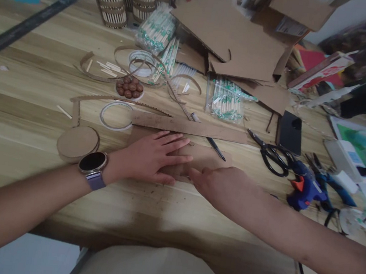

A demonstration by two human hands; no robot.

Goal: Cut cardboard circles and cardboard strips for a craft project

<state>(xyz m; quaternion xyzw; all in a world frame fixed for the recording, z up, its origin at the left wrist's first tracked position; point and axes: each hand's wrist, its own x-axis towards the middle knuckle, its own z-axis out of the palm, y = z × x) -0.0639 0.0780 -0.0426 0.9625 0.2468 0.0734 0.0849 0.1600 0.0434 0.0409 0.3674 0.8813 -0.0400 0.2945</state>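
Left hand (153,156) spread wide, flat on brown rectangular cardboard sheet (212,155). Right hand (222,185) curled at sheet edge; cannot tell grip.

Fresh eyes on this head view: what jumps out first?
The left hand, spread on a piece of cardboard mid-picture, a dark-faced watch on its wrist, with the right hand curled beside it. Next, the blue glue gun with its orange trigger at the right, near black-handled scissors.
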